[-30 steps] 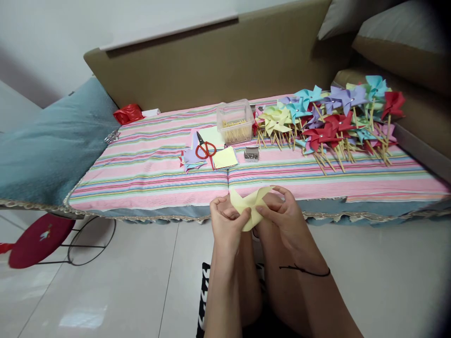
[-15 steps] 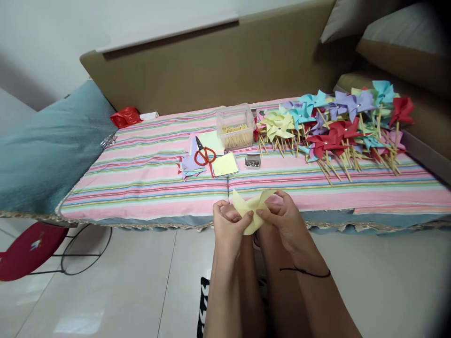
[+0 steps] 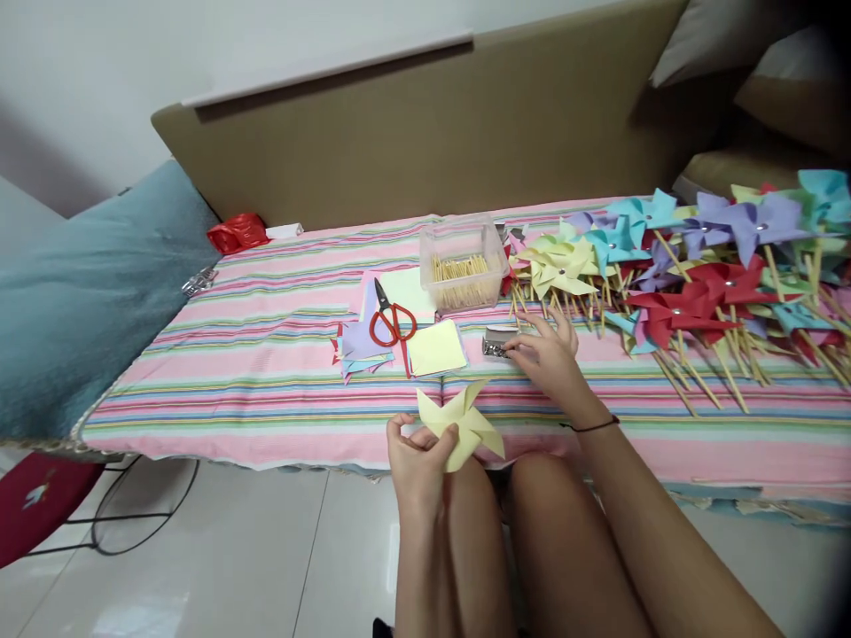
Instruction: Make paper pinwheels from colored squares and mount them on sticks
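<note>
My left hand (image 3: 420,456) pinches a pale yellow paper pinwheel (image 3: 458,424) at its centre, thumb on top, over my knees. The pinwheel has its blades folded in and no stick on it. My right hand (image 3: 546,354), with a dark cord at the wrist, reaches to a small open box (image 3: 495,342) of shiny metal pins. Its thumb and forefinger come together at the pins while the other fingers stay raised. Whether a pin is between the fingertips is too small to tell.
Red-handled scissors (image 3: 392,323) lie on coloured paper beside a stack of yellow sheets (image 3: 437,347). A clear plastic tub (image 3: 462,266) holds wooden sticks. Many finished pinwheels (image 3: 684,301) lie at the right. A red stool (image 3: 50,501) stands at the lower left.
My right hand has let go of the yellow pinwheel and moved forward and right to the pin box. My left hand alone keeps hold of the pinwheel. The view has shifted slightly.
</note>
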`<state>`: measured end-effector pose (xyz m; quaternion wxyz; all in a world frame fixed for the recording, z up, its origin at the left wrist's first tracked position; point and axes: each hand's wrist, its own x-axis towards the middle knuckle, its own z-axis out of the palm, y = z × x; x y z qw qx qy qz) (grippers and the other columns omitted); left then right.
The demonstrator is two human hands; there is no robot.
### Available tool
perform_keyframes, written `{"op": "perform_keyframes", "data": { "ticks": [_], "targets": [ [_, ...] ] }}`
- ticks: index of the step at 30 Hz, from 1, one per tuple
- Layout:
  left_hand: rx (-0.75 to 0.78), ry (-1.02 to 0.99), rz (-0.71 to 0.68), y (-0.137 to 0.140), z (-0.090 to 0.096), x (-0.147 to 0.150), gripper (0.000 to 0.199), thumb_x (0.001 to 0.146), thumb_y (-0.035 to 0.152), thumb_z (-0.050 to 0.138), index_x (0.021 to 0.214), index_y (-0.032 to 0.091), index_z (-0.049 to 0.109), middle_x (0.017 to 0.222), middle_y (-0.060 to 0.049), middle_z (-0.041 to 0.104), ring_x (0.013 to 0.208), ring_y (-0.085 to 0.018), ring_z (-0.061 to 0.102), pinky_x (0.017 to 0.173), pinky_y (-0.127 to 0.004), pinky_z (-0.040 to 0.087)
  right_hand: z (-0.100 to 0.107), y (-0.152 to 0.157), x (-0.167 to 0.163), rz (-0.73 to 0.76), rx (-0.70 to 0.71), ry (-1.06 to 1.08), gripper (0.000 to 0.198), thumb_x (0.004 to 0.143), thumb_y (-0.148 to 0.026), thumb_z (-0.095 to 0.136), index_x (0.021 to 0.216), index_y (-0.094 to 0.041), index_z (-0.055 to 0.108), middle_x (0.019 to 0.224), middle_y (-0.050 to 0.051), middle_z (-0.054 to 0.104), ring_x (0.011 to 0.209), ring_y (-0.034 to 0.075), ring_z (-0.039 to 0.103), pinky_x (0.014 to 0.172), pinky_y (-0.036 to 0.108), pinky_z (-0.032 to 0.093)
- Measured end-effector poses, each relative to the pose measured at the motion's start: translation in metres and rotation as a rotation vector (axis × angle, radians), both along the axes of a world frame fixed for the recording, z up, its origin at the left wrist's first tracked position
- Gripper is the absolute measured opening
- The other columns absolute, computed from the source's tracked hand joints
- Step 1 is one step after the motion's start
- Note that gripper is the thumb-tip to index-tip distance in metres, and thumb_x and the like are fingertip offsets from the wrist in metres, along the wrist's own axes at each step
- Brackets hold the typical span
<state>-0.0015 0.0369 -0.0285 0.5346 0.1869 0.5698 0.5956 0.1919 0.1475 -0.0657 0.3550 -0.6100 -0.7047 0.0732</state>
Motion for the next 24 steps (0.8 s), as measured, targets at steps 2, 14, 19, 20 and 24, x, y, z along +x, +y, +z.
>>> {"op": "perform_keyframes", "data": {
  "ticks": [2, 14, 19, 20, 24],
  "targets": [
    [-0.007, 0.001, 0.01, 0.001, -0.006, 0.004, 0.064, 0.051, 0.026, 0.082, 0.089, 0.024, 0.03, 0.057, 0.003, 0.067, 0.046, -0.016, 0.063, 0.047, -0.023, 0.048, -0.007, 0.016, -0.001, 0.047, -0.014, -0.12, 0.014, 0.078, -0.025, 0.063, 0.069, -0.026, 0.073, 0.131, 0.004, 0.057, 0.138, 0.04, 0.02, 0.107, 0.067, 0.008],
    [-0.058, -0.056, -0.032, 0.003, -0.014, 0.012, 0.066, 0.049, 0.028, 0.084, 0.088, 0.024, 0.031, 0.058, 0.002, 0.068, 0.048, -0.018, 0.064, 0.05, -0.028, 0.052, -0.02, 0.036, -0.002, 0.113, -0.083, -0.169, 0.017, 0.073, -0.023, 0.065, 0.057, -0.024, 0.07, 0.123, 0.003, 0.062, 0.132, 0.04, 0.03, 0.105, 0.068, 0.007],
    [-0.058, -0.047, -0.023, 0.003, -0.014, 0.014, 0.066, 0.048, 0.029, 0.084, 0.088, 0.024, 0.031, 0.058, 0.002, 0.068, 0.047, -0.018, 0.063, 0.047, -0.027, 0.05, -0.021, 0.041, -0.008, 0.135, -0.089, -0.161, 0.018, 0.072, -0.025, 0.065, 0.055, -0.024, 0.069, 0.119, 0.004, 0.065, 0.131, 0.041, 0.03, 0.104, 0.068, 0.008],
    [-0.056, -0.044, -0.017, 0.003, -0.014, 0.014, 0.066, 0.048, 0.028, 0.084, 0.088, 0.024, 0.031, 0.059, 0.002, 0.068, 0.047, -0.018, 0.064, 0.047, -0.026, 0.05, -0.022, 0.041, -0.009, 0.135, -0.09, -0.155, 0.018, 0.072, -0.025, 0.065, 0.054, -0.024, 0.069, 0.118, 0.004, 0.066, 0.131, 0.041, 0.031, 0.103, 0.068, 0.009],
    [-0.039, -0.03, -0.004, 0.004, -0.017, 0.01, 0.065, 0.05, 0.027, 0.083, 0.088, 0.024, 0.031, 0.06, 0.001, 0.069, 0.048, -0.017, 0.064, 0.049, -0.025, 0.05, -0.021, 0.041, -0.007, 0.122, -0.112, -0.081, 0.016, 0.071, -0.024, 0.065, 0.055, -0.022, 0.068, 0.117, 0.004, 0.067, 0.13, 0.04, 0.033, 0.103, 0.064, 0.017]
  ]
}}
